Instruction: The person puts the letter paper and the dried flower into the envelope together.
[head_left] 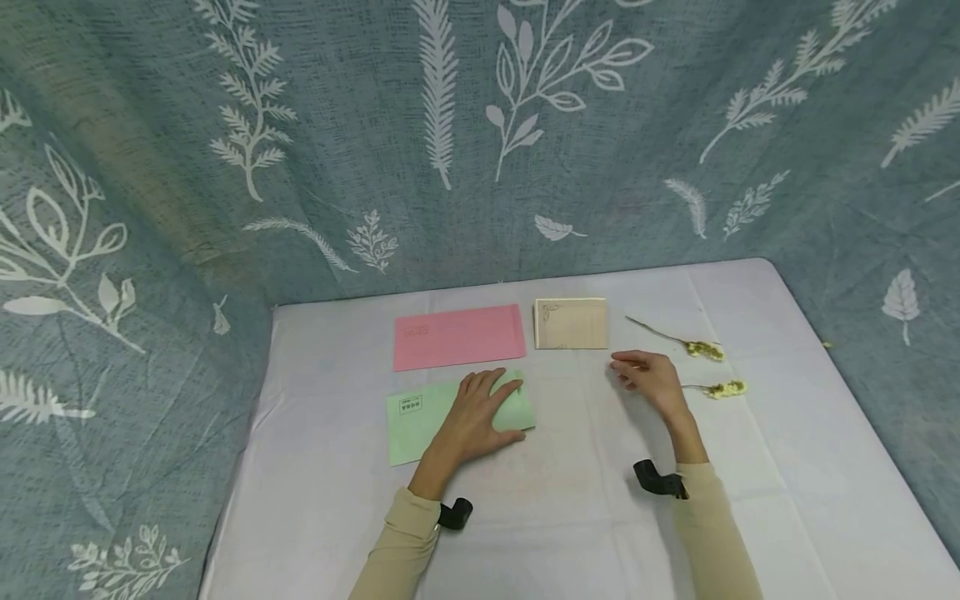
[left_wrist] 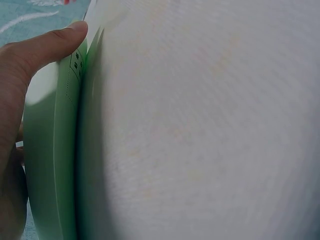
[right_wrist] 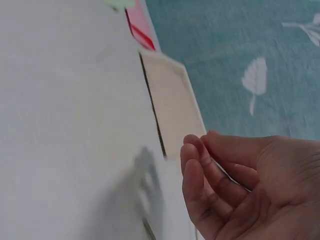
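Note:
My left hand (head_left: 474, 421) lies over the right part of a light green envelope (head_left: 423, 421), thumb and fingers spread. In the left wrist view the thumb (left_wrist: 55, 47) reaches across the green paper (left_wrist: 42, 150), which looks bent along its edge. A printed box marks the envelope's upper left. Above the tablecloth, my right hand (head_left: 651, 382) hovers with loosely curled fingers; nothing shows between them in the right wrist view. Beyond it lies a beige paper card (head_left: 572, 325). A yellow dried flower (head_left: 726, 389) is right of this hand, its stem end hidden behind it.
A pink envelope (head_left: 459, 337) lies behind the green one, left of the card. Another yellow dried flower (head_left: 703, 350) with a long stem lies at the back right. A white cloth (head_left: 555, 533) covers the table, and a patterned blue-green curtain (head_left: 465, 225) hangs behind and at both sides.

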